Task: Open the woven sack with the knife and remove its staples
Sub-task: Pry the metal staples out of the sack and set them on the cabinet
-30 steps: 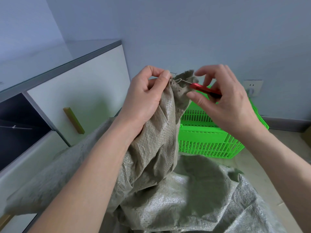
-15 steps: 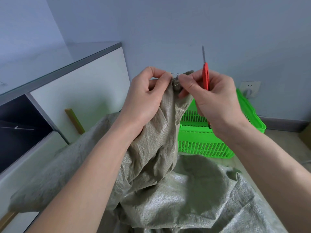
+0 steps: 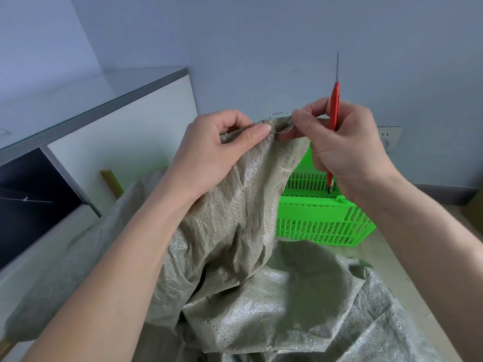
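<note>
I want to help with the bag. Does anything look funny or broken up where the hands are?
Yes. A bent wire staple sticks out crookedly from the woven sack edge, between the left hand and right hand. The red knife points straight up, its blade bare, so stay clear.

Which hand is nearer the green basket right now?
Right. The right hand, holding the red knife, is directly above the green basket; the left hand grips the sack further left.
</note>
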